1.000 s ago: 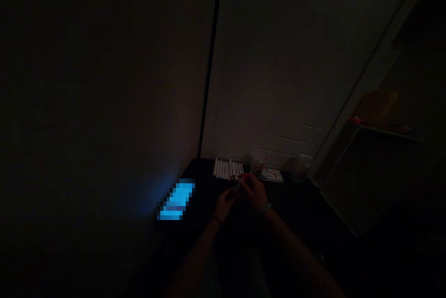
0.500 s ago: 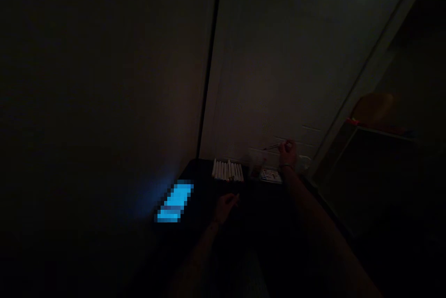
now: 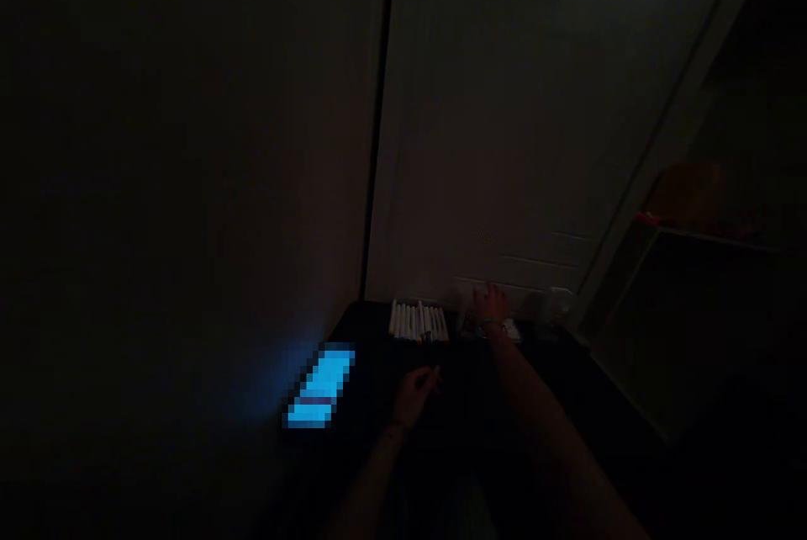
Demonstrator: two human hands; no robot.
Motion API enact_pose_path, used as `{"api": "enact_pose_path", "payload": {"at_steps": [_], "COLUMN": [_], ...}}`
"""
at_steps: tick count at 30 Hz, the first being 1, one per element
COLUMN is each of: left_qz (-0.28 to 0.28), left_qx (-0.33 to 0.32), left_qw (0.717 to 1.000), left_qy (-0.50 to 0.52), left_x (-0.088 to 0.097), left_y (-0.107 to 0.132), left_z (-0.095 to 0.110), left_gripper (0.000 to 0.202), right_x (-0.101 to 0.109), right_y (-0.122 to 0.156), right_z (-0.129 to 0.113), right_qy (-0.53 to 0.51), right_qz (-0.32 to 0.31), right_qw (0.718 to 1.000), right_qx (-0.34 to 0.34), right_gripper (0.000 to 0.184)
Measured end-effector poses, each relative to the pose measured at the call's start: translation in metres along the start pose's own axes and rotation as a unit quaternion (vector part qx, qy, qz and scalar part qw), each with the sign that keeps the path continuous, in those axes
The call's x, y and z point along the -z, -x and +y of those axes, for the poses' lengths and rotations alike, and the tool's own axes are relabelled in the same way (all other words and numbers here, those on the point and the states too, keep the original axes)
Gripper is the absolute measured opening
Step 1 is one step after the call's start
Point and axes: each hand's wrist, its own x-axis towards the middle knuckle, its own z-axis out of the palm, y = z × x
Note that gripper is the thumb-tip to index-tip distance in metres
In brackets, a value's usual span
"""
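The room is very dark. My left hand [image 3: 413, 395] rests on the dark table [image 3: 466, 389], fingers curled; a small pale tip shows at its fingertips, but what it is stays unclear. My right hand [image 3: 490, 303] is stretched to the back of the table, just right of a row of several white marker pens [image 3: 417, 321] and over a small container [image 3: 470, 321] and a white card [image 3: 512, 330]. The dark hides whether it holds anything.
A glowing blue phone screen [image 3: 321, 384] lies at the table's left edge. A clear cup [image 3: 558, 304] stands at the back right. Walls and a door [image 3: 517, 145] close off the back. A dark cabinet [image 3: 693, 313] stands to the right.
My right hand left my left hand, rose to the back right with a thin stick, and has now dropped left and lower beside the markers. My left hand stayed put.
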Motion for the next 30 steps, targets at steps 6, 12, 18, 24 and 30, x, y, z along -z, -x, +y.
{"api": "enact_pose_path", "payload": {"at_steps": [6,12,18,24,30], "left_qz": [0.027,0.068,0.062,0.058,0.049], "left_qx": [0.01,0.032,0.017,-0.005,0.01], "left_qw": [1.0,0.997,0.995,0.984,0.946], "left_qy": [0.0,0.004,-0.082,-0.169,-0.32], "left_x": [0.0,-0.003,-0.006,-0.009,0.026], "left_y": [-0.004,-0.006,-0.003,0.004,-0.046], "left_z": [-0.006,-0.012,-0.009,-0.012,-0.015], "left_gripper": [0.043,0.038,0.035,0.039,0.037], "right_x": [-0.007,-0.025,-0.031,-0.032,-0.038], "right_y": [0.069,0.163,0.178,0.175,0.183], "right_z": [-0.019,-0.008,0.004,0.009,0.018], "right_qy": [0.025,0.048,0.101,0.071,-0.029], "right_qz": [0.03,-0.225,-0.285,-0.277,-0.24], "right_qw": [0.998,0.972,0.95,0.954,0.968], "right_qx": [0.059,0.053,0.08,0.092,0.061], "right_gripper": [0.038,0.025,0.021,0.025,0.026]}}
